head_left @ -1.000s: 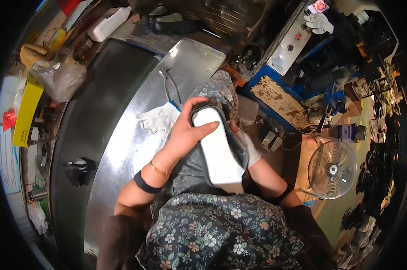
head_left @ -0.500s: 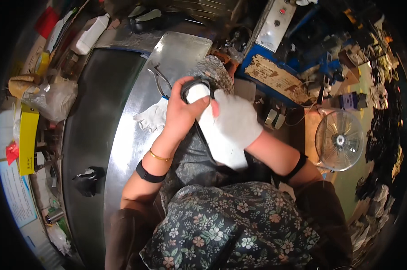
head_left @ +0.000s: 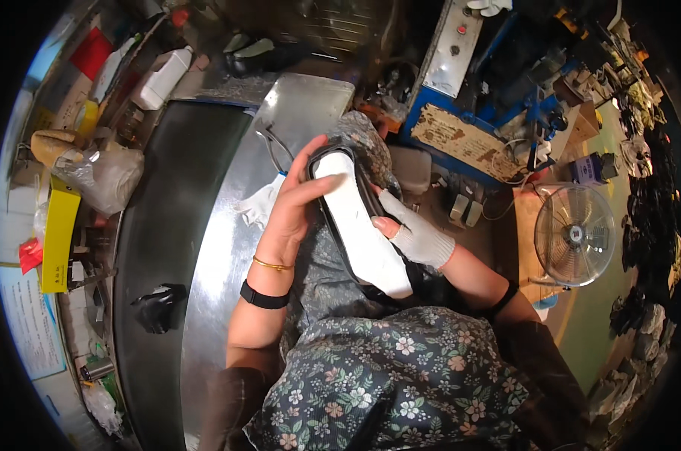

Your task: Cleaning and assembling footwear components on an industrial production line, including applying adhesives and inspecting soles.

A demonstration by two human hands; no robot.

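Between my hands is a black shoe upper around a white insole point(head_left: 355, 218), its pale flat side turned up and its length slanting from upper left to lower right. My bare left hand point(head_left: 299, 197) grips its far left end, the thumb lying across the white surface and the fingers round the black edge. In a white glove with uncovered fingertips, my right hand point(head_left: 419, 234) clasps the right side near the middle, thumb on the insole; its other fingers are mostly hidden underneath. Pliers point(head_left: 274, 146) and a loose white glove point(head_left: 256, 201) lie on the metal table left of the shoe.
The metal table point(head_left: 212, 278) borders a dark conveyor belt point(head_left: 156, 225) carrying a black leather piece point(head_left: 160, 307). A yellow box point(head_left: 60, 237) and a white bottle point(head_left: 162, 77) stand at left. Rightward are a fan point(head_left: 576, 234) and a blue machine point(head_left: 468, 139).
My right hand has come down from the shoe's far end to its right side near the middle. The left thumb is now stretched flatter, and more of the white insole shows.
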